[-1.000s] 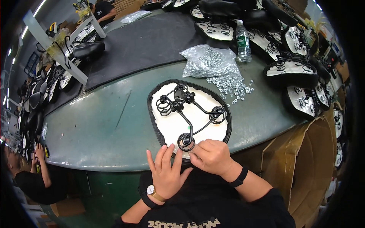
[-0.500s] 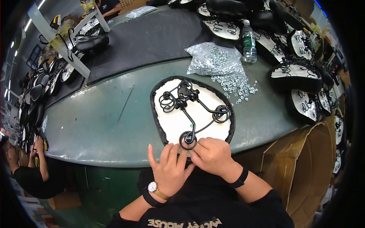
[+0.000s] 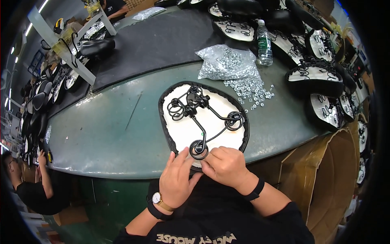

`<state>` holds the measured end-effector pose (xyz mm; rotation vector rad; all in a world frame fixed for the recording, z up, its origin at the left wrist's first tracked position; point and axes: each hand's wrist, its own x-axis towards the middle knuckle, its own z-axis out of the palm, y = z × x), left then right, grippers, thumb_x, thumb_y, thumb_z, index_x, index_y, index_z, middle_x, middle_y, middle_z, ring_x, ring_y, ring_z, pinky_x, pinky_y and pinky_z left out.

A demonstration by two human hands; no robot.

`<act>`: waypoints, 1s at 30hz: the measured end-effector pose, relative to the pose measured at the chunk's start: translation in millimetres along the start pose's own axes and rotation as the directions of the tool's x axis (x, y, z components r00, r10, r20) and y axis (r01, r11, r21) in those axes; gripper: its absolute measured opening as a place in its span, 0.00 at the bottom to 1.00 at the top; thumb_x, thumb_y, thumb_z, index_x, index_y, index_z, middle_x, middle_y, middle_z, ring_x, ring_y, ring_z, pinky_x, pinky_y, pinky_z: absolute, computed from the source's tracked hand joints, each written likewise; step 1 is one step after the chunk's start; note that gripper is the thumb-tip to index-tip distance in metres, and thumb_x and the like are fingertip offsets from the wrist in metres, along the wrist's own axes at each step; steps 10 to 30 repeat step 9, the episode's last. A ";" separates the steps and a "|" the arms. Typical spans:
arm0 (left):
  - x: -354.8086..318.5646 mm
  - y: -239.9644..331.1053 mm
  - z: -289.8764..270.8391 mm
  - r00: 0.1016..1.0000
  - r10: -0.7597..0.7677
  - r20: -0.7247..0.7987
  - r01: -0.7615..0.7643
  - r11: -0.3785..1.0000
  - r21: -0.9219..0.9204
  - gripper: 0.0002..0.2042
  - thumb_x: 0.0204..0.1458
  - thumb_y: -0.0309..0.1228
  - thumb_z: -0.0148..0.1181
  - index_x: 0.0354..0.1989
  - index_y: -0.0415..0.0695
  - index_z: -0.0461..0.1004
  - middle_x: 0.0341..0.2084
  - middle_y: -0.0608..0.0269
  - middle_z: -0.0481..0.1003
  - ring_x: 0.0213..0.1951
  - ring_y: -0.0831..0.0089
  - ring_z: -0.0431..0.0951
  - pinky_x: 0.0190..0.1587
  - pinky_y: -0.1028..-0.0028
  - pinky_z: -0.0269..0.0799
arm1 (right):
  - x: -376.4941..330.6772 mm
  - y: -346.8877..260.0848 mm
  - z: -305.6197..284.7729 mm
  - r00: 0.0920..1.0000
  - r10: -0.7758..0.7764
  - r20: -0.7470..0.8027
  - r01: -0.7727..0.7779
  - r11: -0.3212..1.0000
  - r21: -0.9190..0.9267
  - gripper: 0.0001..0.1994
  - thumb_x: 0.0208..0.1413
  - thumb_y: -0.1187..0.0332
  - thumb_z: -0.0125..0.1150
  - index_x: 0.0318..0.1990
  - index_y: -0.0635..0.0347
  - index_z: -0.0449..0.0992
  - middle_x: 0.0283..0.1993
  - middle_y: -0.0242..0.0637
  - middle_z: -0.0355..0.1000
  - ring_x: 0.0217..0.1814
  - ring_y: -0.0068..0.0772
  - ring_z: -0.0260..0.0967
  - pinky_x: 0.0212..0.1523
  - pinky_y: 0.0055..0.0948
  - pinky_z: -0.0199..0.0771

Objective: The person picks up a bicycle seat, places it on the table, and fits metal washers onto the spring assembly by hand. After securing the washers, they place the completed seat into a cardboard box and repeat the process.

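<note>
An upside-down bicycle saddle (image 3: 170,129) lies on the table, its white underside up and its black cover folded round the rim. A black wire spring frame (image 3: 205,129) with coils at its corners sits on it, joined by a black clamp (image 3: 196,99). My left hand (image 3: 176,181) rests at the near left rim, fingers stretched toward the nearest coil (image 3: 198,150). My right hand (image 3: 224,167) is closed in a pinch just right of that coil; whatever is between its fingertips is hidden.
A clear bag (image 3: 229,64) spills loose metal nuts (image 3: 254,94) beyond the saddle. Beside it stands a water bottle (image 3: 264,44). More saddles (image 3: 315,83) are piled at the right, above a cardboard box (image 3: 321,175). A co-worker (image 3: 34,183) is at the far left.
My left hand has drawn slightly back and left from the near coil. My right hand stays pinched beside it. The whole view has shifted a little.
</note>
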<state>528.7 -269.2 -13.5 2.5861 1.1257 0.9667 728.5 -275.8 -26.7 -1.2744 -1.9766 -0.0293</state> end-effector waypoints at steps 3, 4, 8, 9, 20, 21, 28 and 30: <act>-1.3 -5.9 -2.6 0.996 0.058 0.063 -0.064 0.994 0.086 0.30 0.41 0.29 0.77 0.57 0.38 0.77 0.58 0.49 0.77 0.50 0.57 0.82 0.65 0.52 0.71 | 1.7 -1.9 -0.7 1.000 -0.012 0.009 0.012 1.000 0.027 0.06 0.47 0.69 0.72 0.31 0.56 0.81 0.25 0.30 0.68 0.24 0.33 0.70 0.23 0.34 0.70; 1.4 -6.0 -4.9 0.996 0.063 0.068 -0.072 0.990 0.126 0.28 0.41 0.31 0.77 0.55 0.39 0.78 0.57 0.51 0.78 0.49 0.61 0.83 0.64 0.55 0.72 | 1.1 -1.6 -0.6 1.000 -0.011 0.014 0.011 0.999 0.031 0.06 0.47 0.69 0.72 0.31 0.56 0.81 0.25 0.30 0.68 0.24 0.33 0.70 0.23 0.34 0.70; 11.2 2.6 -10.3 0.996 0.006 0.086 -0.017 0.991 0.131 0.28 0.39 0.32 0.79 0.54 0.42 0.81 0.53 0.56 0.82 0.51 0.62 0.84 0.61 0.53 0.76 | -1.7 1.2 0.3 1.000 -0.027 0.008 0.028 0.999 -0.029 0.13 0.48 0.69 0.72 0.43 0.54 0.85 0.24 0.29 0.68 0.23 0.33 0.70 0.24 0.33 0.70; 8.9 1.9 -9.2 0.996 0.002 0.086 -0.012 0.992 0.122 0.29 0.40 0.31 0.79 0.55 0.42 0.81 0.54 0.55 0.81 0.52 0.61 0.83 0.61 0.52 0.76 | -4.7 1.5 1.2 0.999 -0.031 -0.009 0.031 0.999 -0.040 0.16 0.48 0.68 0.72 0.48 0.52 0.86 0.24 0.29 0.68 0.23 0.32 0.70 0.24 0.32 0.71; 8.9 1.9 -9.2 0.996 0.002 0.086 -0.012 0.992 0.122 0.29 0.40 0.31 0.79 0.55 0.42 0.81 0.54 0.55 0.81 0.52 0.61 0.83 0.61 0.52 0.76 | -4.7 1.5 1.2 0.999 -0.031 -0.009 0.031 0.999 -0.040 0.16 0.48 0.68 0.72 0.48 0.52 0.86 0.24 0.29 0.68 0.23 0.32 0.70 0.24 0.32 0.71; 8.9 1.9 -9.2 0.996 0.002 0.086 -0.012 0.992 0.122 0.29 0.40 0.31 0.79 0.55 0.42 0.81 0.54 0.55 0.81 0.52 0.61 0.83 0.61 0.52 0.76 | -4.7 1.5 1.2 0.999 -0.031 -0.009 0.031 0.999 -0.040 0.16 0.48 0.68 0.72 0.48 0.52 0.86 0.24 0.29 0.68 0.23 0.32 0.70 0.24 0.32 0.71; 8.9 1.9 -9.2 0.996 0.002 0.086 -0.012 0.992 0.122 0.29 0.40 0.31 0.79 0.55 0.42 0.81 0.54 0.55 0.81 0.52 0.61 0.83 0.61 0.52 0.76 | -4.7 1.5 1.2 0.999 -0.031 -0.009 0.031 0.999 -0.040 0.16 0.48 0.68 0.72 0.48 0.52 0.86 0.24 0.29 0.68 0.23 0.32 0.70 0.24 0.32 0.71; 8.9 1.9 -9.2 0.996 0.002 0.086 -0.012 0.992 0.122 0.29 0.40 0.31 0.79 0.55 0.42 0.81 0.54 0.55 0.81 0.52 0.61 0.83 0.61 0.52 0.76 | -4.7 1.5 1.2 0.999 -0.031 -0.009 0.031 0.999 -0.040 0.16 0.48 0.68 0.72 0.48 0.52 0.86 0.24 0.29 0.68 0.23 0.32 0.70 0.24 0.32 0.71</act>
